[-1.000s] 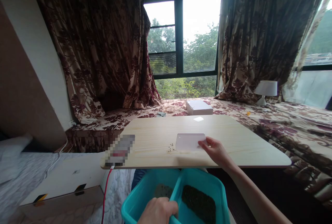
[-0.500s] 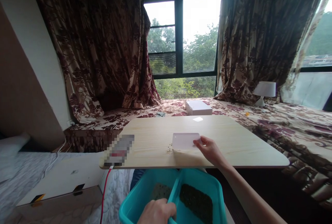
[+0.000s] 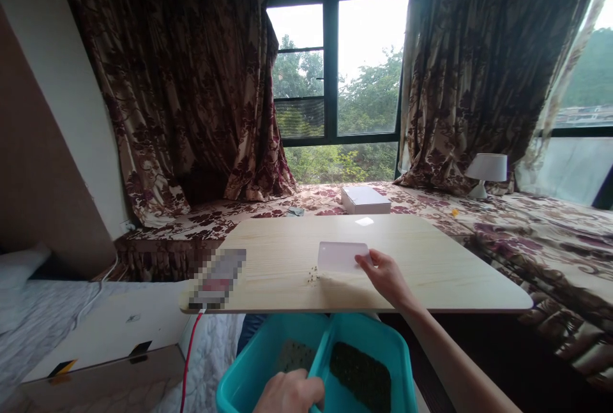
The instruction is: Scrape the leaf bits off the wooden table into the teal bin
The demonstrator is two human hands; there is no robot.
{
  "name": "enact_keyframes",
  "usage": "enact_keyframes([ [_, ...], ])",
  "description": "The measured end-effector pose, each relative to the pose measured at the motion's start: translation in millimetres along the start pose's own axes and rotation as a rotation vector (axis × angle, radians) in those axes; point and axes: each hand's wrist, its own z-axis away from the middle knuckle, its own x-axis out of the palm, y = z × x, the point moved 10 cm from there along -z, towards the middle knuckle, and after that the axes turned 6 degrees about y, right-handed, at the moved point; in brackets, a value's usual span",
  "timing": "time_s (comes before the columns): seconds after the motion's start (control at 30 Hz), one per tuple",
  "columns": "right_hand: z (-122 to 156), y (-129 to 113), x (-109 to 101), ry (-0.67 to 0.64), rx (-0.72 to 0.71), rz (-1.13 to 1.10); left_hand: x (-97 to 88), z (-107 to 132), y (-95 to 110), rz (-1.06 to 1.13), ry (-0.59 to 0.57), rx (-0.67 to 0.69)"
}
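My right hand (image 3: 387, 277) pinches the right edge of a white plastic scraper card (image 3: 340, 257) standing on its lower edge on the light wooden table (image 3: 431, 272). A small cluster of dark seeds (image 3: 313, 274) lies on the table by the card's lower left corner. My left hand (image 3: 290, 392) grips the middle divider of a teal two-compartment bin (image 3: 397, 349) held below the table's near edge. Both compartments hold dark grains, the right one more.
A blurred-out object (image 3: 216, 279) lies at the table's left front corner, with a red cable (image 3: 188, 362) hanging below. A white box (image 3: 364, 199) and a white lamp (image 3: 487, 172) sit on the patterned window seat. Curtains flank the window. A bed lies to the left.
My right hand has slid the card a little to the left along the table, closer to the seeds. My left hand keeps its hold on the bin.
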Motion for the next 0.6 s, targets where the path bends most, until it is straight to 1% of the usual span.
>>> enact_keyframes([
  [0.17, 0, -2, 9, -0.05, 0.002, -0.018, 0.6, 0, 0, 0.001, -0.014, 0.015],
  [0.27, 2, -5, 10, -0.072, -0.007, -0.015, 1.1, 0, 1, -0.005, -0.017, 0.029],
  [0.37, 5, -7, 7, -0.079, -0.014, 0.0, 2.2, 0, 1, -0.006, -0.012, 0.017],
  [0.5, 9, -8, 1, -0.09, -0.024, 0.01, 3.6, 0, -4, -0.023, 0.002, -0.032],
  [0.6, 11, -7, -5, -0.077, -0.03, -0.012, 6.3, 0, -5, -0.01, -0.005, -0.03],
])
